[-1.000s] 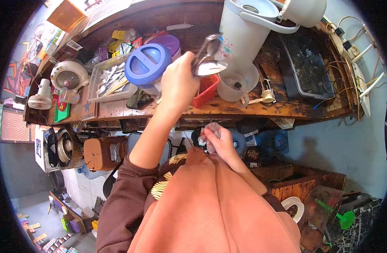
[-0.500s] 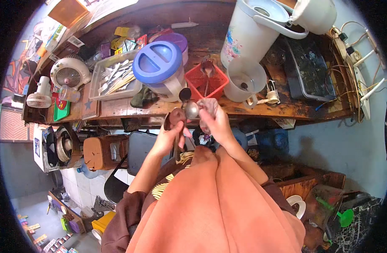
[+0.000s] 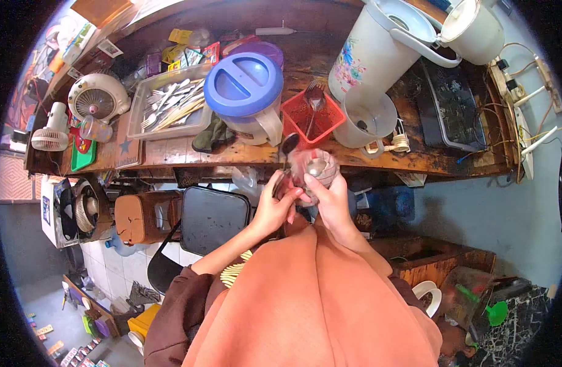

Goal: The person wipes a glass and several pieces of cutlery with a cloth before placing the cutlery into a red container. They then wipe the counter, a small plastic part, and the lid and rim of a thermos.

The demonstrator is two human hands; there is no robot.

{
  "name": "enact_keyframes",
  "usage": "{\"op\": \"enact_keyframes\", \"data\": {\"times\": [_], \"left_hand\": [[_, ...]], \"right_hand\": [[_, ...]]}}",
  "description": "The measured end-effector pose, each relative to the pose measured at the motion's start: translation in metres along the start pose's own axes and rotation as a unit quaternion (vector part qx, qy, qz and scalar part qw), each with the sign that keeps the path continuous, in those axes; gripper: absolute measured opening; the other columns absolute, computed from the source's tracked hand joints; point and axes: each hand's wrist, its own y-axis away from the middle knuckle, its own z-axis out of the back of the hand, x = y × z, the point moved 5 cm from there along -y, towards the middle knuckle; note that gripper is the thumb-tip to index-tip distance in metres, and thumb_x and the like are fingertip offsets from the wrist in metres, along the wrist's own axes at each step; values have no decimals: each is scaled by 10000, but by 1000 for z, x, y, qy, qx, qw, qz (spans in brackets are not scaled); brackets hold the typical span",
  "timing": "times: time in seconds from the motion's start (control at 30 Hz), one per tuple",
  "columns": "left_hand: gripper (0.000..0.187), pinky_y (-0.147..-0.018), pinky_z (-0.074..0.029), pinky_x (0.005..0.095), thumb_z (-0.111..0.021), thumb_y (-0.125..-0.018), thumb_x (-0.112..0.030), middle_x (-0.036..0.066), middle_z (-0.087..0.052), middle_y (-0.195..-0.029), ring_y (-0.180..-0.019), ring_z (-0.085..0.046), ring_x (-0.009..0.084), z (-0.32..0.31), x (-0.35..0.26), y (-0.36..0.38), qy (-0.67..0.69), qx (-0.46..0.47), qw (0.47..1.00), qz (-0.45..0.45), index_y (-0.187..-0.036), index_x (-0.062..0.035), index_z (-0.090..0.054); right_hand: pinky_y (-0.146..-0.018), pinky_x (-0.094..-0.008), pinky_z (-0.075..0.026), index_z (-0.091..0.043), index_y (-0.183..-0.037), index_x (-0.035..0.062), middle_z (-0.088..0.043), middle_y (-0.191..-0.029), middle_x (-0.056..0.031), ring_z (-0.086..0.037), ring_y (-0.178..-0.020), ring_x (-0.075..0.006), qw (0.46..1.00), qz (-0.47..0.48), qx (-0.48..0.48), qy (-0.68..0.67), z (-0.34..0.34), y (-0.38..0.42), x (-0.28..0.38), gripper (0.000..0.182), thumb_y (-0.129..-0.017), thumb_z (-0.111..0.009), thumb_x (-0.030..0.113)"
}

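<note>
My left hand (image 3: 273, 211) is closed around the handles of several spoons, and one dark spoon (image 3: 289, 144) sticks up above it. In my right hand (image 3: 331, 205) is a crumpled greyish cloth (image 3: 330, 162), wrapped about the shiny bowl of a metal spoon (image 3: 316, 166). Both hands are close together in front of the table's edge. Just beyond them on the table stands a red square container (image 3: 330, 125) with forks (image 3: 314, 96) in it.
On the wooden table (image 3: 171, 156) are a blue-lidded jug (image 3: 243, 84), a cutlery tray (image 3: 131, 125), a clear pitcher (image 3: 369, 116), a flowered thermos (image 3: 369, 52), a black tray (image 3: 449, 104) and a small fan (image 3: 98, 98). A dark chair (image 3: 213, 220) stands below.
My right hand has brought the cloth over the shiny spoon bowl, which was bare before. The hands are now closer together and further right. The view has shifted slightly.
</note>
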Motion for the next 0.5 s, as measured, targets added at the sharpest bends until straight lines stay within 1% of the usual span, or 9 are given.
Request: {"op": "enact_keyframes", "data": {"times": [0.07, 0.13, 0.23, 0.27, 0.3, 0.37, 0.4, 0.43, 0.5], "left_hand": [[141, -318, -335, 194, -474, -831, -45, 109, -580, -691, -354, -425, 92, -4, -2, -2, -30, 10, 999, -4, -877, -32, -341], [135, -321, -337, 198, -473, -828, -42, 104, -580, -686, -353, -425, 93, -6, -3, -3, -62, 39, 997, 20, -869, -31, -345], [126, -337, -350, 209, -466, -821, -33, 92, -578, -666, -350, -427, 95, -5, 3, -2, -115, 86, 989, 38, -862, -35, -348], [133, -342, -351, 209, -467, -820, -31, 89, -578, -659, -356, -430, 91, -4, 3, -1, -118, 76, 990, 26, -875, -35, -347], [141, -347, -352, 208, -468, -820, -29, 85, -578, -652, -362, -433, 87, -2, 2, -1, -120, 65, 991, 14, -889, -35, -346], [149, -357, -367, 225, -463, -813, -12, 97, -577, -667, -379, -463, 108, -6, -5, -2, -149, 84, 984, 38, -901, -30, -345], [160, -367, -382, 243, -459, -806, 5, 109, -576, -683, -396, -493, 128, -7, -5, -2, -179, 99, 977, 60, -914, -24, -344], [160, -367, -382, 243, -459, -806, 5, 109, -576, -683, -396, -493, 128, -6, -1, -3, -179, 102, 977, 60, -914, -24, -344], [204, -412, -421, 289, -440, -762, 61, 149, -564, -717, -462, -558, 207, -5, 3, -3, -262, 123, 957, -29, -927, -12, -345]], "right_hand": [[-623, -197, -430, -494, -985, 29, -548, -849, -12, -514, -720, -70, 1000, -22, -6, -7, 5, -3, -9, 201, -793, -547, 57], [-606, -201, -439, -520, -917, 26, -575, -786, -25, -546, -669, -89, 996, 43, -73, 16, 15, -4, -7, 119, -821, -530, 96], [-593, -232, -458, -524, -892, 11, -595, -782, -60, -568, -628, -123, 985, 45, -163, 22, 33, -10, -4, 180, -853, -500, 186], [-594, -253, -462, -518, -888, 12, -576, -754, -53, -563, -621, -133, 985, 46, -160, 34, 32, -10, -8, 197, -851, -507, 206], [-631, -243, -455, -512, -902, 12, -562, -777, -36, -556, -676, -126, 995, 6, -94, 32, 24, -3, -10, 177, -847, -512, 180], [-666, -231, -438, -508, -922, 18, -551, -829, -22, -536, -751, -108, 983, 5, -61, 172, 16, 2, -25, 153, -843, -511, 149], [-695, -226, -423, -512, -948, 19, -547, -893, -19, -516, -809, -92, 993, -15, -52, 103, 17, 8, -28, 147, -840, -506, 117], [-695, -226, -423, -512, -948, 19, -547, -893, -19, -516, -809, -92, 993, -14, -55, 103, 17, 8, -28, 147, -840, -506, 117], [-704, -235, -421, -516, -961, 22, -549, -918, -30, -514, -813, -91, 982, 33, -178, -61, 29, 8, -24, 152, -846, -498, 121]]}}
